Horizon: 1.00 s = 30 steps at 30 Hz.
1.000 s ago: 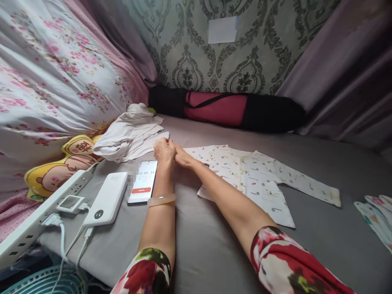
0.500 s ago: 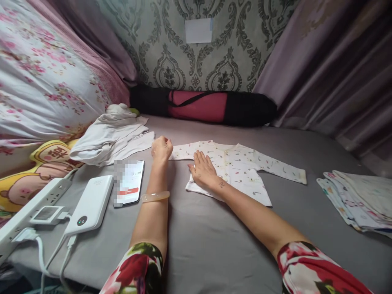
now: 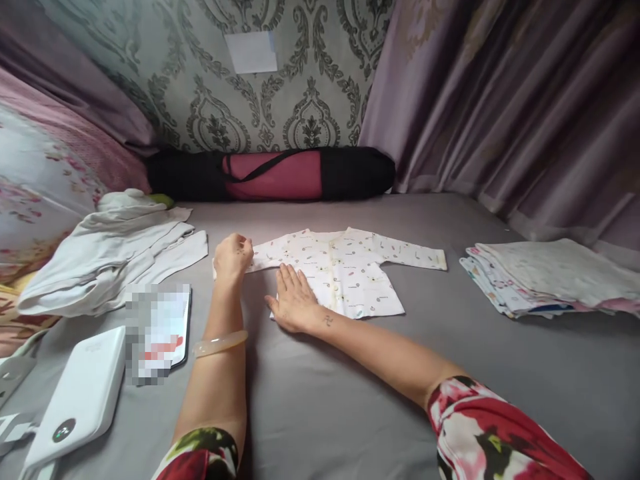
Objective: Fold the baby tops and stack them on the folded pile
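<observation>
Left hand [image 3: 233, 253] pinching baby shirt [image 3: 345, 267] sleeve, right hand [image 3: 295, 303] spread flat on its hem

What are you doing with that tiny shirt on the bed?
A person has a small printed baby shirt spread flat on a grey bed sheet. The left hand grips the end of one sleeve, and the right hand lies flat on the shirt's lower corner. A stack of folded cloths lies to the right, a heap of white clothes to the left, near a phone and a white power bank.
</observation>
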Motion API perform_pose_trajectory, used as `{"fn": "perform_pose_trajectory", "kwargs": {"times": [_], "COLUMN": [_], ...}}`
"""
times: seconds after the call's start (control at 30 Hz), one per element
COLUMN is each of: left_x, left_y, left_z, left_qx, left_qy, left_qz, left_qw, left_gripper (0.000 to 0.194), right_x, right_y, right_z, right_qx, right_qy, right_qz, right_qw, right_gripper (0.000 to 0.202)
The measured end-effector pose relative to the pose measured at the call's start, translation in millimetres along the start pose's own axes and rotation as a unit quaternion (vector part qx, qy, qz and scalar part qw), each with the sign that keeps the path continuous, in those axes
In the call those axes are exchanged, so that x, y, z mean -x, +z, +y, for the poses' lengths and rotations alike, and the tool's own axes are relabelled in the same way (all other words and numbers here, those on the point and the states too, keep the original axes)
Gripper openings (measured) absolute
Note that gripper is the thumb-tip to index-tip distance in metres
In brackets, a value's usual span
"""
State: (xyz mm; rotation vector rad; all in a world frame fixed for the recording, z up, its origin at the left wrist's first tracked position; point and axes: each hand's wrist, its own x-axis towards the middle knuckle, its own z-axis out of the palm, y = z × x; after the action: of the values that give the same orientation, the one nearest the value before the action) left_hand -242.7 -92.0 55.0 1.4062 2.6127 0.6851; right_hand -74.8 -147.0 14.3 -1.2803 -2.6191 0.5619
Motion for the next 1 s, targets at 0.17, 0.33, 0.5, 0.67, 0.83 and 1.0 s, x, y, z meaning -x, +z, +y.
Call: {"fn": "perform_pose_trajectory", "kwargs": {"times": [0.17, 0.33, 0.5, 0.67, 0.83, 1.0], "left_x": [1.8, 9.9, 41.5, 85.6, 102.6, 100.7], "left_y": [-1.4, 3.4, 33.4, 77.3, 98.2, 97.1], "left_z": [3.7, 23.3, 65.6, 91.1, 80.1, 74.7], "left_qx": [-0.002, 0.006, 0.032, 0.058, 0.005, -0.048], "left_qy": [0.004, 0.081, 0.255, 0.424, 0.453, 0.451], "left_qz": [-0.006, -0.004, -0.023, -0.070, -0.085, -0.104], "left_qw": [1.000, 0.997, 0.966, 0.901, 0.888, 0.885], "left_gripper": [0.028, 0.028, 0.036, 0.038, 0.044, 0.049], "right_x": [3.6, 4.7, 28.1, 49.9, 49.1, 47.2], "right_y": [7.1, -19.5, -55.3, -53.3, -41.2, -40.8], "right_z": [-2.6, 11.2, 64.5, 113.0, 119.6, 117.2], "right_qx": [-0.021, -0.099, -0.002, 0.087, 0.111, 0.103], "right_qy": [-0.004, -0.024, 0.030, 0.088, 0.098, 0.103], "right_qz": [0.020, -0.016, 0.037, 0.053, 0.052, 0.042], "right_qw": [1.000, 0.995, 0.999, 0.991, 0.988, 0.988], "right_gripper": [0.070, 0.069, 0.065, 0.062, 0.063, 0.063]}}
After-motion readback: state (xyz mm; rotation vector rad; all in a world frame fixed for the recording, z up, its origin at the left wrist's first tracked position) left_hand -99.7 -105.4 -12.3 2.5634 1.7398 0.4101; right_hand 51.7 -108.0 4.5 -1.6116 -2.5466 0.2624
